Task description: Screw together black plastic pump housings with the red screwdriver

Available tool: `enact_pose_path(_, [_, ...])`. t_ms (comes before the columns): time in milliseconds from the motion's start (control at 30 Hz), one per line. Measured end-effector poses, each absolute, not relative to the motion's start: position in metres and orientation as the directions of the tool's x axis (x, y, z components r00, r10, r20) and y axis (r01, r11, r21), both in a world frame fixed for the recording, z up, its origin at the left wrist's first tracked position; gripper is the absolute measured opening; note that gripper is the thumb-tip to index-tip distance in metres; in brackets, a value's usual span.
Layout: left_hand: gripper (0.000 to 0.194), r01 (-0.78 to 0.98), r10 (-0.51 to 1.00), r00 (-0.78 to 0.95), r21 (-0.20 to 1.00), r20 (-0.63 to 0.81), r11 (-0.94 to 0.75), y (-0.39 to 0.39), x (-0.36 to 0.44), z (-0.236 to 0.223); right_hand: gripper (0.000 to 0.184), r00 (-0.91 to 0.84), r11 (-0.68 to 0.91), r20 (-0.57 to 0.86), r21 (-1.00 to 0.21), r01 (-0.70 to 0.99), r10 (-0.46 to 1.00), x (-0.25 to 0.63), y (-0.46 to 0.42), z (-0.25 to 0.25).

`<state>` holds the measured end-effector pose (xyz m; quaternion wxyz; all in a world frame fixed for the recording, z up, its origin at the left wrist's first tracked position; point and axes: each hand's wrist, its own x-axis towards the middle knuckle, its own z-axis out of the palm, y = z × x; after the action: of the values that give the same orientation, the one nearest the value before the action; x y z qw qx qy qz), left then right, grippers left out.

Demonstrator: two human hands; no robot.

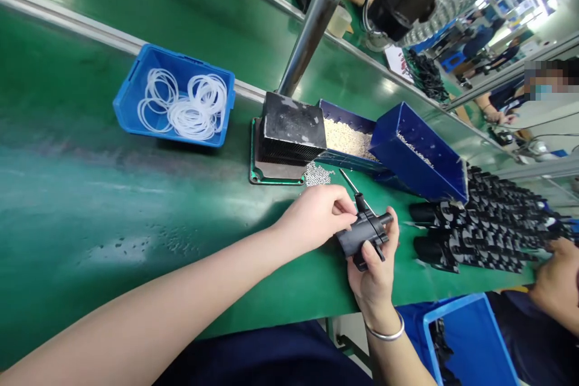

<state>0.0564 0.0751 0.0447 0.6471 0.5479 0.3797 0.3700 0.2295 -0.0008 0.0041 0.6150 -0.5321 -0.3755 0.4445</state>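
Observation:
My right hand (376, 271) grips a black plastic pump-like part (364, 232) from below, just above the green table (90, 193). My left hand (319, 212) pinches the top of the same part with its fingertips. A thin screwdriver (349, 181) lies on the table just behind the part. A small heap of silver screws (317, 174) sits a little further back.
A blue bin of white rings (176, 96) stands at the back left. A black block on a base (289, 132), two dark blue bins (407, 145) of small parts, rows of black parts (488, 217), a co-worker's hand (558, 277) and a blue crate (470, 338) are at right.

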Motion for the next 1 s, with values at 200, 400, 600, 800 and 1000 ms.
enact_pose_path(200, [0.009, -0.036, 0.897, 0.420, 0.990, 0.141, -0.138, 0.082, 0.059, 0.034, 0.077, 0.298, 0.059, 0.001, -0.981, -0.185, 0.955, 0.231, 0.001, 0.003])
enact_pose_path(400, [0.006, 0.110, 0.784, 0.472, 0.855, 0.404, -0.506, 0.086, 0.058, 0.028, 0.080, 0.249, 0.057, -0.006, -0.968, -0.244, 0.968, 0.233, 0.000, 0.003])
enact_pose_path(600, [0.009, 0.088, 0.685, 0.495, 0.753, 0.535, -0.652, 0.090, 0.058, 0.026, 0.083, 0.221, 0.018, -0.043, -0.963, -0.268, 0.974, 0.238, -0.001, 0.000])
enact_pose_path(800, [0.018, 0.123, 0.687, 0.474, 0.731, 0.551, -0.672, 0.089, 0.057, 0.023, 0.087, 0.200, -0.007, -0.063, -0.963, -0.268, 0.978, 0.240, -0.001, -0.001])
enact_pose_path(1000, [0.020, 0.101, 0.695, 0.436, 0.736, 0.572, -0.669, 0.085, 0.061, 0.017, 0.088, 0.211, 0.001, -0.053, -0.969, -0.247, 0.976, 0.238, 0.000, 0.000])
